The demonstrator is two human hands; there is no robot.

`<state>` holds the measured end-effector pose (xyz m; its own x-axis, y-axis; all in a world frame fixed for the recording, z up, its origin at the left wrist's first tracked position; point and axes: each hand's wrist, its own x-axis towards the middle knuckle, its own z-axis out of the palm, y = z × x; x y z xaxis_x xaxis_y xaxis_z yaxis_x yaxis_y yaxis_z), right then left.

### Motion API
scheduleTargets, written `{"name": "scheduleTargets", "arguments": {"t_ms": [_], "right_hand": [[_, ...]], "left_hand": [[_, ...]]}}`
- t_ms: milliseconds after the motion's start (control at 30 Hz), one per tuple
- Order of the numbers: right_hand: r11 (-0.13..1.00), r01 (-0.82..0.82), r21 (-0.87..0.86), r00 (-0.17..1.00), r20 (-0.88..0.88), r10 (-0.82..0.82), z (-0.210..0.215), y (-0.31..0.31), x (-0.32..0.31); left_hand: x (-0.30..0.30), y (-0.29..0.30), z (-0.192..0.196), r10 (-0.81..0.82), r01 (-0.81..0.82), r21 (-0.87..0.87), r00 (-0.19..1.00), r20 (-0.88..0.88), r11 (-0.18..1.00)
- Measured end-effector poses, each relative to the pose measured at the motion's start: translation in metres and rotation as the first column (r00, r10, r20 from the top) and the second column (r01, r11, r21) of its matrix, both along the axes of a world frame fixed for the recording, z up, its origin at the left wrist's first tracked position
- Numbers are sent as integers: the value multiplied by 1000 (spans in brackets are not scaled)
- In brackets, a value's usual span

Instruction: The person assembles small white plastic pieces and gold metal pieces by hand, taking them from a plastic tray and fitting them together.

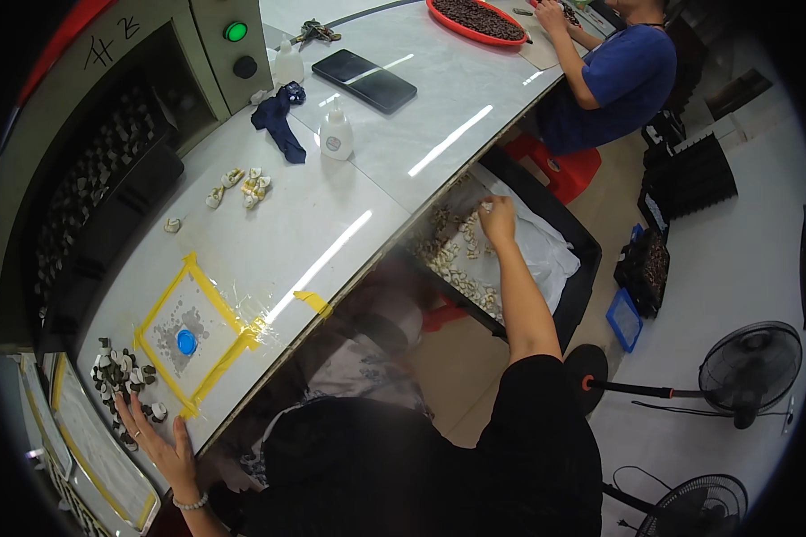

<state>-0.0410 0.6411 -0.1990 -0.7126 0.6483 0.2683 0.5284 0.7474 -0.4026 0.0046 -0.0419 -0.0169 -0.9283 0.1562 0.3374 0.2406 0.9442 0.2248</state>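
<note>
My right hand (498, 217) reaches down into a black bin (578, 234) lined with white plastic beside the table, fingers closed around small pale pieces (448, 259) that lie in it. My left hand (157, 443) rests flat and spread on the white table's near edge, beside a heap of small dark and white parts (121, 371). A yellow-taped square (192, 331) with a blue cap (186, 342) in it lies just past that heap.
Several pale pieces (242, 188), a dark blue cloth (280, 121), a white pump bottle (336, 134) and a black phone (364, 80) lie farther along the table. A person in blue (618, 80) works by a red tray (475, 20). Two fans (748, 367) stand on the floor.
</note>
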Motion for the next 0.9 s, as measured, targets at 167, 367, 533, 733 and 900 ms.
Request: {"name": "scheduleTargets", "arguments": {"t_ms": [167,367,533,733,900], "right_hand": [[953,125,278,990,22,-136,32,56,46],[911,-235,-338,922,220,319,15,34,15],[992,-128,18,989,80,126,-47,24,-15],[1000,12,21,974,225,-16,-78,26,-96],[973,-206,-107,847,-517,122,-185,93,-148]], "left_hand": [[-2,-3,-2,-1,1,25,1000,-14,1000],[-5,-5,1,-15,16,30,1000,-15,999],[-5,-4,-4,-28,29,27,999,-22,999],[5,-4,6,10,-11,-42,1000,-11,999],[-7,-1,-4,-27,27,-2,999,19,1000]]}}
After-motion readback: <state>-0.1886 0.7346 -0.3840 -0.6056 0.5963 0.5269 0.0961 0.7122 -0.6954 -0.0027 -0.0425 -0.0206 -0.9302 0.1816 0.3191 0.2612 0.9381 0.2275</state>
